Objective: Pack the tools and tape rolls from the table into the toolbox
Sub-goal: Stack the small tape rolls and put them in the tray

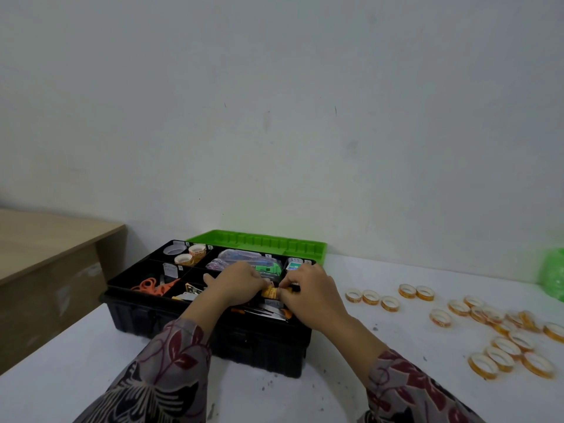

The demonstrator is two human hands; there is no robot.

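1. Soft, even, rather dim light with a cool greenish-grey cast covers the wall (pixel 274 102); its source is out of view.
2. Shadows are faint: one weak, blurred patch on the white surface (pixel 76 361) beside the black toolbox (pixel 171 319).
3. No hard glare; the loose tape rolls (pixel 500 355) give a dull sheen.
4. Wide-angle bending curves the surface's far edge and stretches the sleeves (pixel 171 361).
5. The left hand (pixel 241 282), right hand (pixel 314 294) and the tape roll (pixel 271 291) pinched between them look soft; the toolbox interior is murky.
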